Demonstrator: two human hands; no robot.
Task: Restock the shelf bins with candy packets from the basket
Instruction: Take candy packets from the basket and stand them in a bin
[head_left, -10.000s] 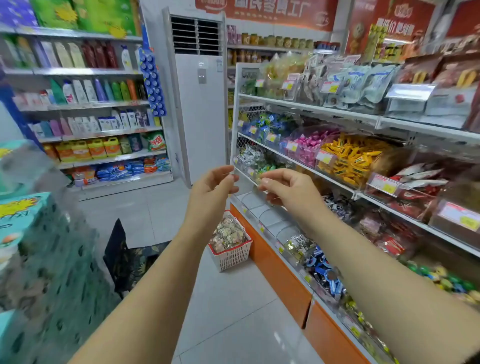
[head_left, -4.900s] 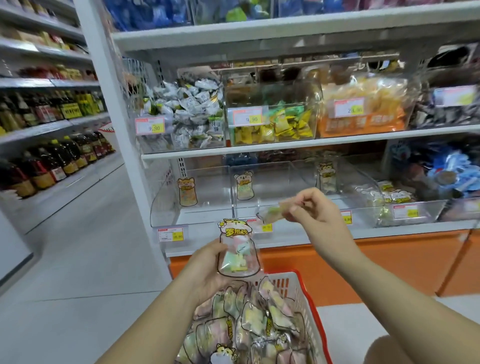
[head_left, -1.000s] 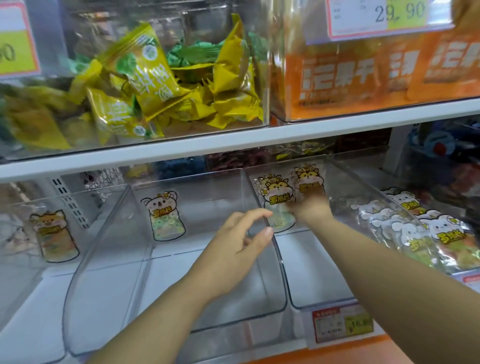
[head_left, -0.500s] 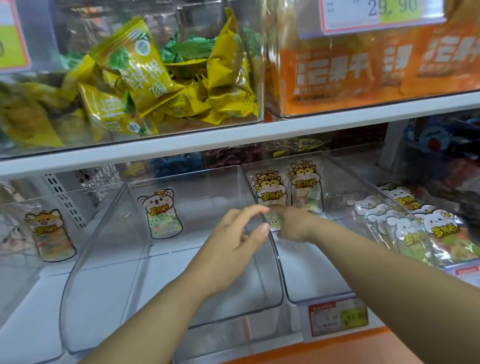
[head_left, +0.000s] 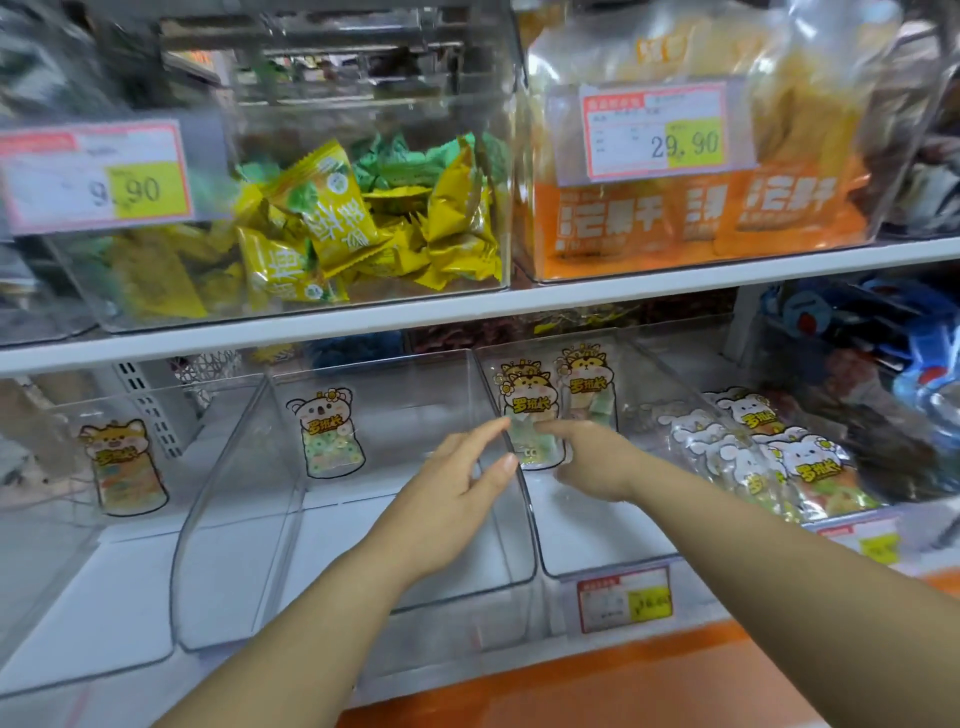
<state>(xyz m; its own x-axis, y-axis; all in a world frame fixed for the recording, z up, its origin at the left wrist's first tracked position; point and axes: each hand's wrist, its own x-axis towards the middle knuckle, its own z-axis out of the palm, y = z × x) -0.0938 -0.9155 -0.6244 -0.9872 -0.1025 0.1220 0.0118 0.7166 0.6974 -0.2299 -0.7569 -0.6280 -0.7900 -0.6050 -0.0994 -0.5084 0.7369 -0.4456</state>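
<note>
The candy packet (head_left: 525, 402) stands upright at the back wall of the bin (head_left: 587, 530). The right hand (head_left: 595, 460), the nearer one, touches its lower part, but whether it pinches the packet is unclear. The left hand (head_left: 457, 488) hangs open at the left wall.

Upper shelf (head_left: 675, 285): two clear bins side by side, yellow-green packet bin (head_left: 311, 130) left, orange bag bin (head_left: 701, 223) right. Lower shelf (head_left: 130, 597): row of clear bins (head_left: 234, 519), walls touching.
</note>
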